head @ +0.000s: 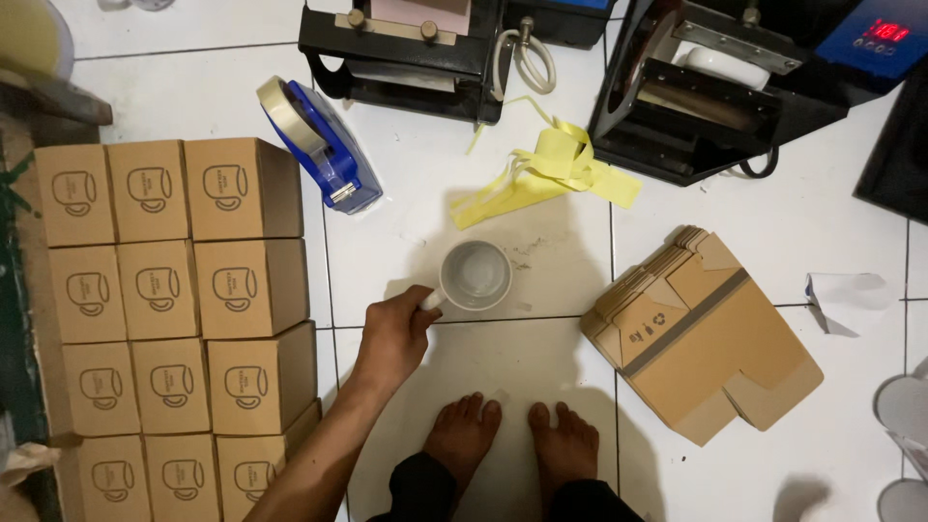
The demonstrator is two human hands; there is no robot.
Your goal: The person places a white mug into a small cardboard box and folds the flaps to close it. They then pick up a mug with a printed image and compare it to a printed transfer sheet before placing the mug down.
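Bare feet (512,435) on white tile floor (851,222); left hand (394,333) just ahead. Fingers (421,298) closed around the handle of the white mug (476,275), mug upright just beyond fingertips. Right hand unseen.

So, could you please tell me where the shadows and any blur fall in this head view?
In the head view, light from above casts the person's shadow over the tiles around the white mug held by the left hand; the flat cardboard stack stays evenly lit; the frame's lower right corner looks soft; the red display glows blurred.
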